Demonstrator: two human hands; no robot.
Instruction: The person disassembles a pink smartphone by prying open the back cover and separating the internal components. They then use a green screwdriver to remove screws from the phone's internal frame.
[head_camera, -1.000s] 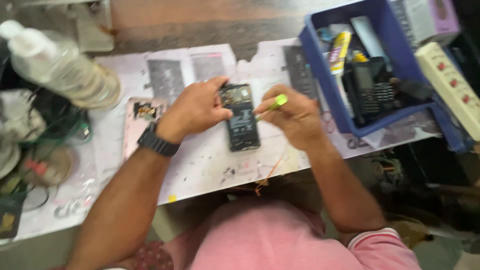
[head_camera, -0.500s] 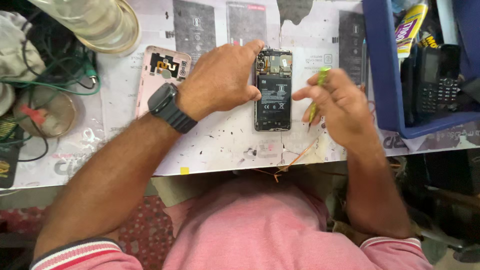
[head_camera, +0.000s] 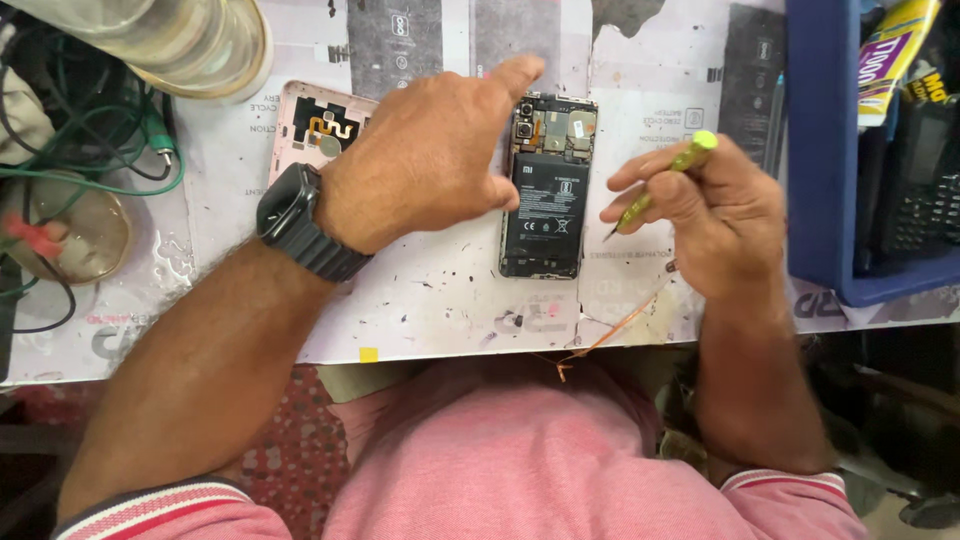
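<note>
Blue bin of gadgets beside right hand, fingers gripping yellow-green screwdriver; left hand spread.

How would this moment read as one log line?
left hand steadies opened phone | right hand holds yellow-green screwdriver beside it | pink back cover left

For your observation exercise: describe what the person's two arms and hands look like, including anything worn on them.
Both forearms are bare. The left hand has a black watch with a dark band on its wrist. The right hand wears nothing that shows. Short pink sleeves with striped cuffs cover the upper arms.
</note>
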